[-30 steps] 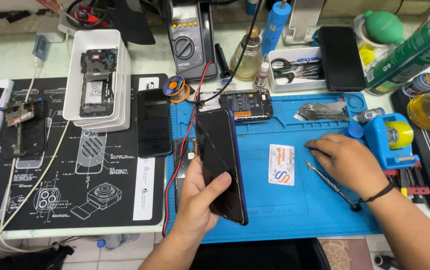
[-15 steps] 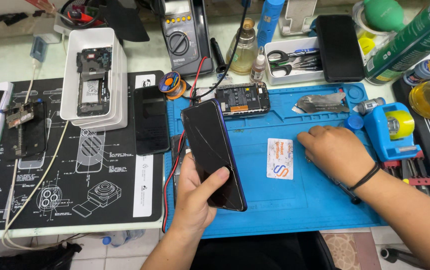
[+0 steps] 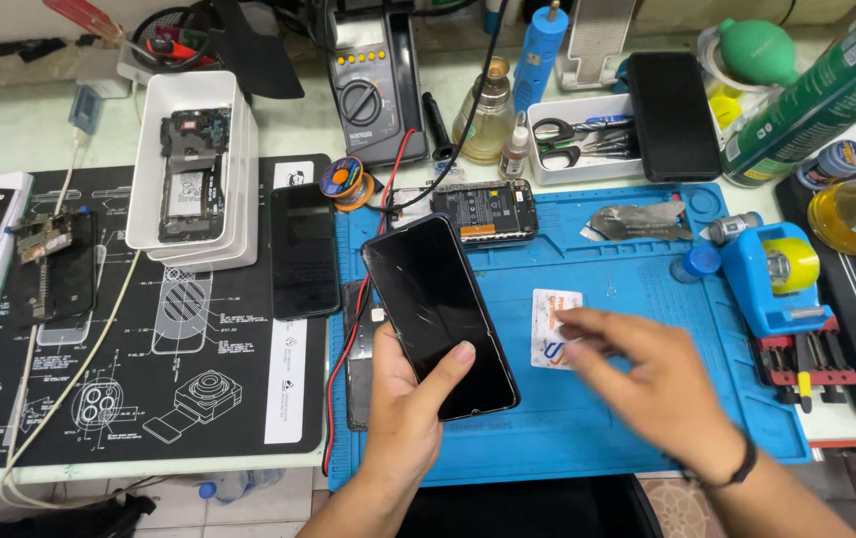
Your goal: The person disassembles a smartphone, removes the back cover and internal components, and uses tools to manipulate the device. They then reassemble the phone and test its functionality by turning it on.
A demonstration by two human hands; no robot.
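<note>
- Holding a black phone (image 3: 438, 314) in my left hand (image 3: 408, 418) at centre frame, thumb across its lower glass, fingers wrapped behind.
- Its long axis runs from upper left to lower right, over the blue mat (image 3: 627, 438).
- My right hand (image 3: 647, 374) hovers blurred, fingers spread and gripping nothing, just right of the phone.
- A small white card (image 3: 550, 324) lies flat under those fingertips, between the phone and my right hand, which is the nearer one.

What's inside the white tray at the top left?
The white tray holds an opened phone lying face down, its circuit board and battery exposed. Anything beneath that phone is covered, and the trays stacked below hide their contents.
</note>
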